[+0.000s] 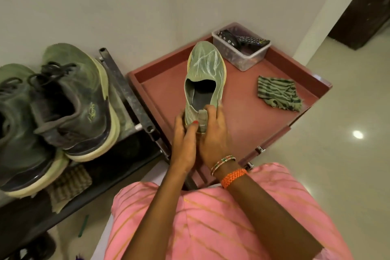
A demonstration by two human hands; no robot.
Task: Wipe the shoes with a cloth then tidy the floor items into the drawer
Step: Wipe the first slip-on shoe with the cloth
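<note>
Both hands are gripping the heel of the green slip-on shoe (203, 82), left hand (185, 141) and right hand (213, 133) with fingers (211, 112) curled round its back edge, apparently to steady it for inspection or wiping. The toe is pointing away beyond the fingers, over the open red drawer (242, 116). The striped cloth (278, 93) is lying unheld right of the fingers; the lace-up sneakers (63, 101) are sitting on the rack (130, 95) to their left.

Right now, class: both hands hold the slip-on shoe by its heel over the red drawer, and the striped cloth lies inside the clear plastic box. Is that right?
Not quite. In the head view the striped cloth lies on the floor of the red drawer, apart from the clear plastic box, which holds remote controls. The rest stands: the left hand and right hand hold the slip-on shoe by its heel.
</note>
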